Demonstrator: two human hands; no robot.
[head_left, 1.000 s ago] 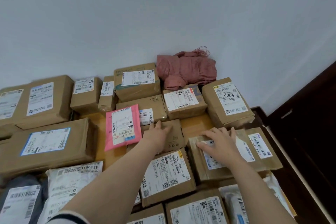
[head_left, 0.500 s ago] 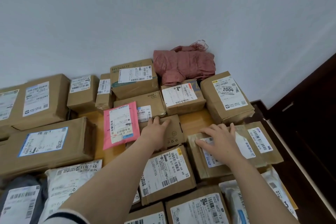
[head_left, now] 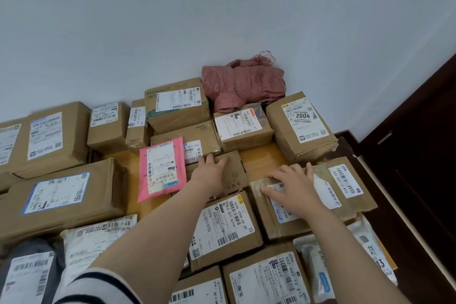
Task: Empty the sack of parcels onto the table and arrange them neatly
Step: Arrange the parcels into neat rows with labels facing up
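We see the left hand (head_left: pixel 211 172) lying flat, fingers extended, on a small unlabelled brown carton (head_left: pixel 234 172), pressing rather than grasping. The right hand (head_left: pixel 291 184) rests palm-down, fingers spread, on a taped flat brown parcel (head_left: pixel 311 202). Whether a thumb hooks any edge we cannot tell. A pink mailer (head_left: pixel 161 168) lies just beside the left hand, overlapping a carton behind. The crumpled pink sack (head_left: pixel 243 84) sits against the wall, behind the parcels. Labelled cartons cover the wooden table (head_left: pixel 259 159); those at the left and bottom edges are cut off.
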